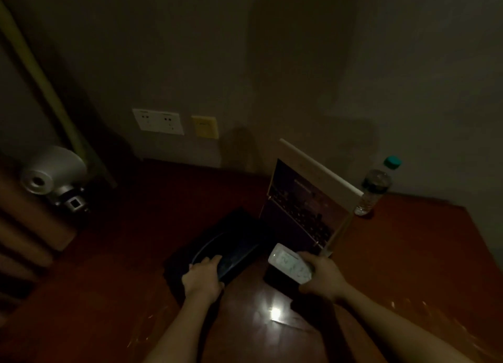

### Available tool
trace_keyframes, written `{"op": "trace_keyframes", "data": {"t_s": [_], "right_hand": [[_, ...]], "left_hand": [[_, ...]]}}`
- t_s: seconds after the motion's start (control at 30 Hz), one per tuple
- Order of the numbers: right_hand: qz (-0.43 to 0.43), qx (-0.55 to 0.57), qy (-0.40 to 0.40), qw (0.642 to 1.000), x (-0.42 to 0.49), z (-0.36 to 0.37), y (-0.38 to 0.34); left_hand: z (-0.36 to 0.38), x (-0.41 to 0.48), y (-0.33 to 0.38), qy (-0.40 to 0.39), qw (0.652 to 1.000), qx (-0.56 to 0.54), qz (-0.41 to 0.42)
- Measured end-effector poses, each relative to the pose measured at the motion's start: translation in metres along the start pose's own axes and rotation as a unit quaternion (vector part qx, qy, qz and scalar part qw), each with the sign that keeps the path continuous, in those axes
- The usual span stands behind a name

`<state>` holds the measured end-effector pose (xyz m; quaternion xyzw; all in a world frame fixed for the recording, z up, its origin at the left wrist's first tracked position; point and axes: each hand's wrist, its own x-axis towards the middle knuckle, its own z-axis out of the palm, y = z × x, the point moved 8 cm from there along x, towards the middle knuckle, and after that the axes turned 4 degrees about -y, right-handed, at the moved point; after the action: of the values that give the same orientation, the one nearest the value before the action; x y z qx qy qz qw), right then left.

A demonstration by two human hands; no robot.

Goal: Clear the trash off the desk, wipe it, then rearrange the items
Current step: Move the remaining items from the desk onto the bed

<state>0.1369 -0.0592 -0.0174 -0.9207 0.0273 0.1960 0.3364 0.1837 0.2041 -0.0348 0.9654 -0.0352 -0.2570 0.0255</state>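
Observation:
The room is dim. A dark red wooden desk fills the lower view. My left hand grips the near edge of a black rectangular tray at the desk's middle. My right hand holds a small white digital clock with a lit display, just right of the tray. Behind the clock an upright photo calendar stands on its stand. A clear water bottle with a teal cap stands to the right of it, near the wall.
A silver desk lamp head sits at the far left. White wall sockets and a yellow plate are on the wall behind. A bright reflection glints on the desk between my arms.

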Motion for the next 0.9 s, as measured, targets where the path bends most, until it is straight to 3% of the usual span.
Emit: {"op": "trace_keyframes", "data": {"t_s": [0.13, 0.9], "right_hand": [[0.006, 0.022, 0.023, 0.999, -0.027, 0.015, 0.007], [0.136, 0.075, 0.220, 0.963, -0.221, -0.005, 0.090]], "left_hand": [[0.017, -0.008, 0.009, 0.002, 1.000, 0.021, -0.010], [0.048, -0.099, 0.118, 0.017, 0.987, 0.093, 0.129]]}}
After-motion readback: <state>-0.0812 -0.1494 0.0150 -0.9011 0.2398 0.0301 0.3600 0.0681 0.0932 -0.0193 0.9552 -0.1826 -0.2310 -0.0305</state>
